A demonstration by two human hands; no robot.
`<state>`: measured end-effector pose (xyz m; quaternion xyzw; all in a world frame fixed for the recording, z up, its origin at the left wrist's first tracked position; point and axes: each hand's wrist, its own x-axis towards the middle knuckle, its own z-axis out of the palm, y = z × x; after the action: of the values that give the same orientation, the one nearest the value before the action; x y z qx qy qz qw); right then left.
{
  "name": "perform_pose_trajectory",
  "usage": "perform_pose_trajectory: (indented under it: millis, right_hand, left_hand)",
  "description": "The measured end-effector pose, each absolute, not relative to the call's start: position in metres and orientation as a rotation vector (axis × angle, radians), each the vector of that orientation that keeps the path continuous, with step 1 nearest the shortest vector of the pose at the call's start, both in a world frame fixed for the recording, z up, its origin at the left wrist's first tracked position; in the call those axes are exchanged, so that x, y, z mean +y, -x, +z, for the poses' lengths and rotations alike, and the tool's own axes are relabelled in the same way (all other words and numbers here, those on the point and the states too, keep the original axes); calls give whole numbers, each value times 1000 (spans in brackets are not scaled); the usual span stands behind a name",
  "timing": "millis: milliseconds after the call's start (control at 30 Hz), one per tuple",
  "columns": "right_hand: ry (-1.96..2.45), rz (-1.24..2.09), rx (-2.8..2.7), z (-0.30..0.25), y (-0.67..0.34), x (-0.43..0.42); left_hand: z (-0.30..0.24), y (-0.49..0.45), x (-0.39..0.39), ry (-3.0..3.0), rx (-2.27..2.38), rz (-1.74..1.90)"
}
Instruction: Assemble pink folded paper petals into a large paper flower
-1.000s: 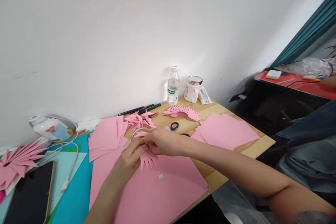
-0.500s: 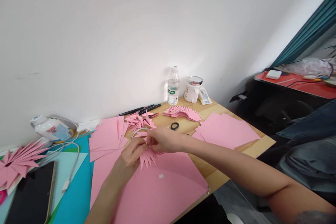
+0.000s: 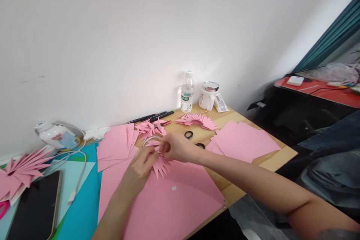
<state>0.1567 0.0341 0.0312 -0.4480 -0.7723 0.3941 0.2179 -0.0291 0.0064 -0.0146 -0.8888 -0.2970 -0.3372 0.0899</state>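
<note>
Both hands work at a pink folded-paper fan (image 3: 161,168), whose points spread out below my fingers. My left hand (image 3: 143,163) grips its left side between thumb and fingers. My right hand (image 3: 176,148) is pinched at the fan's upper right edge, and its fingertips hide what they hold there. Beneath lies a large sheet of pink paper (image 3: 168,210) with a small white square (image 3: 174,188) on it. Just behind the fan is a roll of tape (image 3: 149,139), partly covered. Black-handled scissors (image 3: 188,135) lie right of my right hand, partly hidden by it.
A curved folded fan (image 3: 197,120), loose folded pieces (image 3: 150,129) and pens (image 3: 152,117) lie behind. A water bottle (image 3: 187,93) and mug (image 3: 207,97) stand by the wall. Pink sheets (image 3: 247,140) are at right; a phone (image 3: 36,206), cable (image 3: 78,176) and pinwheel (image 3: 22,172) at left.
My right hand has shifted slightly up and right along the fan, its fingers still pinched. The left hand stays on the fan. The whole view has drifted a little.
</note>
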Motion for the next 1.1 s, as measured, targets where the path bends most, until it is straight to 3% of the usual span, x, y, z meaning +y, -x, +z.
perform_pose_trajectory:
  millis: [367, 1100]
  right_hand:
    - [1167, 848, -2103, 24, -154, 27]
    - [1105, 918, -2086, 28, -159, 25]
  left_hand:
    - [-7, 25, 3, 2605, -816, -1054]
    - [-5, 24, 2, 2609, -756, -1121]
